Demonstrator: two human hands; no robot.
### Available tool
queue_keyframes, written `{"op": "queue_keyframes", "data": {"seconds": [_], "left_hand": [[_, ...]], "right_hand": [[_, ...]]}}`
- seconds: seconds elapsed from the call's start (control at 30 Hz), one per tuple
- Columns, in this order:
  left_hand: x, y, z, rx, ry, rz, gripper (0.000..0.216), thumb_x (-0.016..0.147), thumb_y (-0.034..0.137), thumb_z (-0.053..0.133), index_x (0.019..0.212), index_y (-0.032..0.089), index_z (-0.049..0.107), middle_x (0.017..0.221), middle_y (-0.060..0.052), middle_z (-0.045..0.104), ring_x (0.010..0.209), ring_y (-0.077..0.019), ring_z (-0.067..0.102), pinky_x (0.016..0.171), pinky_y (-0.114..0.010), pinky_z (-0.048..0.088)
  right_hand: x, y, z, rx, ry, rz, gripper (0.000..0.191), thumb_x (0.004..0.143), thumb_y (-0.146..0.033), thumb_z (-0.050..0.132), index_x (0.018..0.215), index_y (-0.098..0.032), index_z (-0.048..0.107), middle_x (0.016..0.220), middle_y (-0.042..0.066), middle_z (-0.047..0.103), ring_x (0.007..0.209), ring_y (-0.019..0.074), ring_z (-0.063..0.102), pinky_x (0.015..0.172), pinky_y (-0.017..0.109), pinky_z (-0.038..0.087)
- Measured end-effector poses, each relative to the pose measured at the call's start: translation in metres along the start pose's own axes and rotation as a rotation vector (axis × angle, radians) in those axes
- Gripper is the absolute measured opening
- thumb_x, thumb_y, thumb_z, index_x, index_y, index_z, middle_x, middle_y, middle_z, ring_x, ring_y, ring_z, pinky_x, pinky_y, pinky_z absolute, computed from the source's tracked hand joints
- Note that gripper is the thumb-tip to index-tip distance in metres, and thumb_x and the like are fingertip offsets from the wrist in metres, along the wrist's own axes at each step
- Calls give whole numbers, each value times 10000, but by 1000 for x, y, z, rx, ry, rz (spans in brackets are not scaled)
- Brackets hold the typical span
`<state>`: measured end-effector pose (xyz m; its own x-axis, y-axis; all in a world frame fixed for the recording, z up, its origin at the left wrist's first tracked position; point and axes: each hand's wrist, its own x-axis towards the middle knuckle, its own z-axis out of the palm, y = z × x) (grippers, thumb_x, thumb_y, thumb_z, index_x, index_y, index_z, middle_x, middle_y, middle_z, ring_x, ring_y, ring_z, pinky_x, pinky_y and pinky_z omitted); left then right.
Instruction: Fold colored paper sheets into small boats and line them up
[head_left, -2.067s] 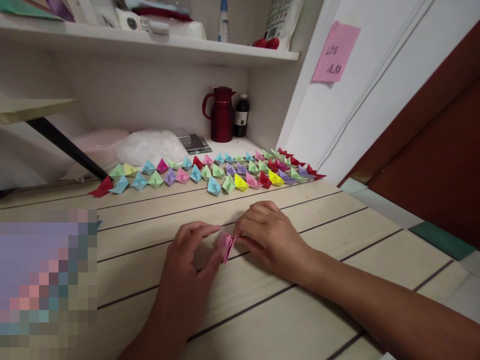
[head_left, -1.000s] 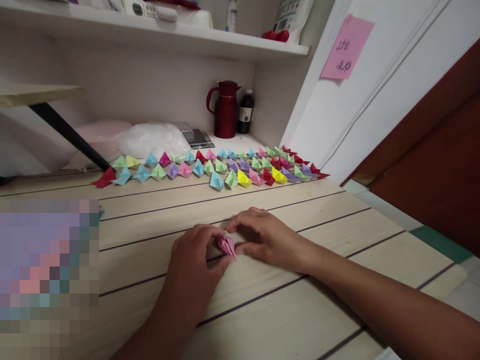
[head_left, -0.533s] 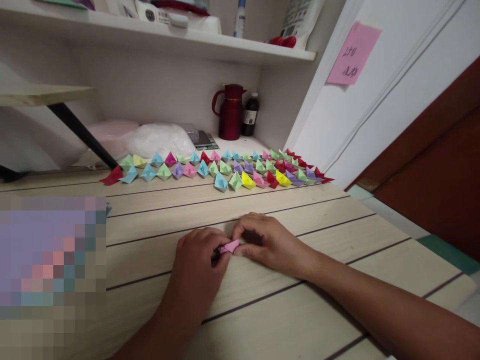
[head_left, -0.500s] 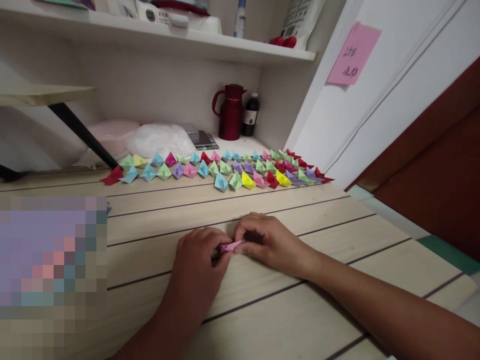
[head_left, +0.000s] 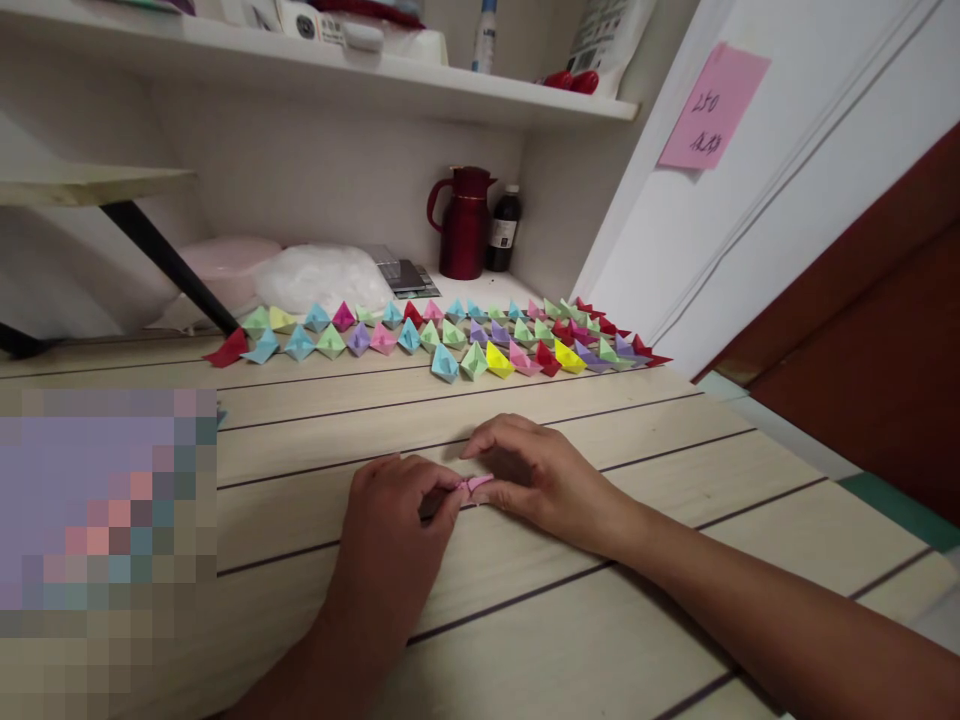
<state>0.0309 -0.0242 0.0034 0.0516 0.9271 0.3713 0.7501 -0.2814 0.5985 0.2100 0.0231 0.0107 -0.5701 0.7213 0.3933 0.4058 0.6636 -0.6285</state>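
A small piece of folded pink paper (head_left: 478,483) is pinched between the thumb and fingers of my left hand (head_left: 396,515), just above the wooden table. My right hand (head_left: 551,485) curves round the paper's other end. Its thumb rests at the paper's edge, while its index finger is lifted away, leaving a gap between them. My fingertips hide part of the paper, so its full shape does not show. Beyond my hands, several rows of folded paper boats (head_left: 499,360) in many colours stand along the back of the table.
The wooden table (head_left: 600,620) has dark stripes. Behind the boats, a dark red jug (head_left: 462,225) and a dark bottle (head_left: 504,230) stand below a white shelf (head_left: 300,62). At left are a black slanted leg (head_left: 169,260) and a blurred-out patch (head_left: 82,490).
My right index finger has lifted off the pink paper and opened away from the thumb. My left hand keeps its pinch in nearly the same place.
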Motion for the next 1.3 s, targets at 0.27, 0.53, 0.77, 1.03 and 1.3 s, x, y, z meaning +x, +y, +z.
{"op": "queue_keyframes", "data": {"seconds": [0.27,0.53,0.77,1.03,1.3], "left_hand": [[-2,-1,2,92,28,106,101,785,200,636,706,252,673,674,37,685,684,-168,623,840,-400,430],[-3,-1,2,110,69,185,76,816,201,618,771,249,657,737,34,688,734,-167,636,872,-408,406],[0,1,0,-61,92,84,103,788,167,617,753,253,661,766,41,691,765,-161,636,794,-340,457],[-1,1,3,-79,145,116,131,744,123,588,688,240,605,706,56,662,708,-144,620,759,-322,461],[-2,-1,10,-99,179,104,132,693,109,567,648,233,567,646,65,635,641,-135,607,718,-308,467]], "right_hand": [[-1,-6,-3,-60,83,-50,78,825,-205,714,871,-209,651,868,27,693,865,183,622,809,335,445],[-2,-7,-3,-44,47,-62,60,829,-185,707,798,-200,659,809,8,694,804,160,618,790,311,435],[-2,-3,-1,167,-3,94,66,877,-213,644,824,-189,675,819,13,692,771,148,623,707,266,480],[-2,-6,-1,170,-23,82,156,879,-297,650,773,-185,673,787,13,688,753,145,622,705,270,475],[-2,-9,-1,201,-72,51,169,897,-295,626,785,-179,678,825,27,696,783,147,632,729,277,486]]}}
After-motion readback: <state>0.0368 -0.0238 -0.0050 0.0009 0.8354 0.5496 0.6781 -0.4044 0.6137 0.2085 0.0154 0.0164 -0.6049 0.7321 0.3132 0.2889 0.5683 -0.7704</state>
